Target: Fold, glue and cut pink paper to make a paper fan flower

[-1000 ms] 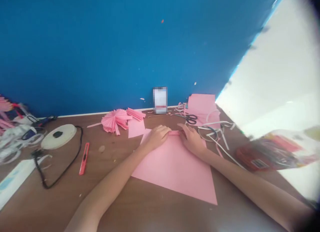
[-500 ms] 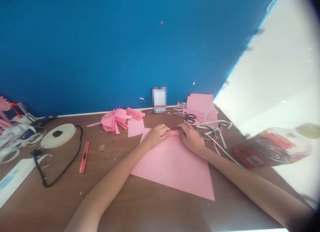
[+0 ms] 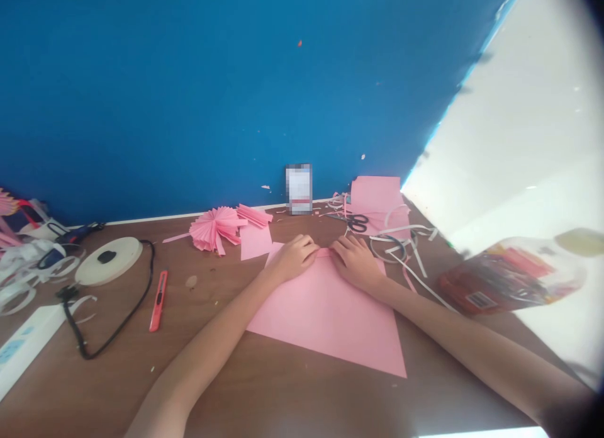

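**Your two hands press a narrow fold along the far edge of a pink sheet**

The pink sheet lies on the brown table, directly in front of you, its near right corner reaching closest to you. Along its far edge runs a folded strip, visible in the short gap between your hands.

Your left hand rests on the left part of that edge, fingers close together and curled over it. Your right hand lies on the right part, fingers bent and slightly parted. Whether either thumb pinches the paper from beneath, you cannot tell from this view.

To crease well, line up the strip at both ends first, so its width stays even from side to side. Then press from the middle outward with firm fingertips. Your forearms cross the sheet's side edges; resting them lightly would avoid dragging the paper askew.

Beyond your right hand, close by, lie scissors with dark handles; curled white strips tangle just beside that hand, best held clear of the fold. Well off to the left lies a red utility knife. Beyond your left hand, a pleated pink rosette sits near the blue wall.
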{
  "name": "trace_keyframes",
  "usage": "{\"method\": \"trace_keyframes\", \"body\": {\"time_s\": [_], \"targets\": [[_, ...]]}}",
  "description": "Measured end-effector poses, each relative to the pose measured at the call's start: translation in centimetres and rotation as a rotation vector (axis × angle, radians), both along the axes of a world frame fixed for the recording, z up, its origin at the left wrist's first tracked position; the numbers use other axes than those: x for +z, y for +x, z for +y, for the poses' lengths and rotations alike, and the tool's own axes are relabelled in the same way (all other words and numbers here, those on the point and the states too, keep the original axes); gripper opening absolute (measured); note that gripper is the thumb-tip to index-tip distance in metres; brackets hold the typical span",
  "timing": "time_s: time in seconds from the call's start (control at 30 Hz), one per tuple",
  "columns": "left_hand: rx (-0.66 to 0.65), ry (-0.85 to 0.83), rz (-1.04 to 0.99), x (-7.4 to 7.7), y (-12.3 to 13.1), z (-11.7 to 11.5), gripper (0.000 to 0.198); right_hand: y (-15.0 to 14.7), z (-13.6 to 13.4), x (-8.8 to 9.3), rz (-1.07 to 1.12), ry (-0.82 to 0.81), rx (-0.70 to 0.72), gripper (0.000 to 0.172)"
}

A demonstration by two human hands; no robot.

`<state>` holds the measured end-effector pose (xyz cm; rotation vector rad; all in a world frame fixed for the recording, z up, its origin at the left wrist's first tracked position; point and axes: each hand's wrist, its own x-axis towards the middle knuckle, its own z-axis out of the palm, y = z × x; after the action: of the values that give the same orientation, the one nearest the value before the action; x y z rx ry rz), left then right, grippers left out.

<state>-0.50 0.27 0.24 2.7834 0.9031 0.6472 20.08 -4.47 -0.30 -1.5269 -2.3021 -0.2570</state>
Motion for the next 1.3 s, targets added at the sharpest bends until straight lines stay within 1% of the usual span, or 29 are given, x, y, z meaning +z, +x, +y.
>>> {"method": "trace_keyframes", "body": {"time_s": [0.1,0.23,0.37,0.5,0.73,0.97,1.1,1.2,1.3], "targets": [[-0.009,0.014,0.037,0.1,-0.6,0.6,0.029,0.0,0.1,-0.1,-0.006,0.001,0.003,0.018],[0.009,-0.028,0.024,0.1,-1.3,1.1,0.030,0.1,0.1,-0.2,-0.010,0.002,0.013,0.018],[0.009,-0.086,-0.016,0.3,-1.4,1.0,0.030,0.2,-0.1,0.0,-0.017,0.009,0.019,0.017],[0.020,-0.103,-0.016,0.5,-1.3,0.8,0.028,0.2,-0.2,0.2,-0.028,0.022,0.033,0.016],[-0.011,-0.010,0.116,0.9,-1.0,0.7,0.025,0.3,-0.3,0.1,-0.081,0.033,0.058,0.017],[0.020,0.079,0.121,1.4,-1.0,0.3,0.028,0.5,-0.5,0.1,-0.130,0.037,0.087,0.017],[-0.004,0.132,0.208,1.6,-0.9,0.3,0.029,0.6,-0.5,0.1,-0.173,0.018,0.093,0.017],[-0.008,0.125,0.265,1.7,-0.8,0.2,0.025,0.7,-0.6,0.1,-0.184,0.014,0.092,0.018],[0.023,0.059,0.258,1.8,-0.6,0.0,0.019,0.4,-1.1,0.3,-0.219,-0.003,0.095,0.021]]}}
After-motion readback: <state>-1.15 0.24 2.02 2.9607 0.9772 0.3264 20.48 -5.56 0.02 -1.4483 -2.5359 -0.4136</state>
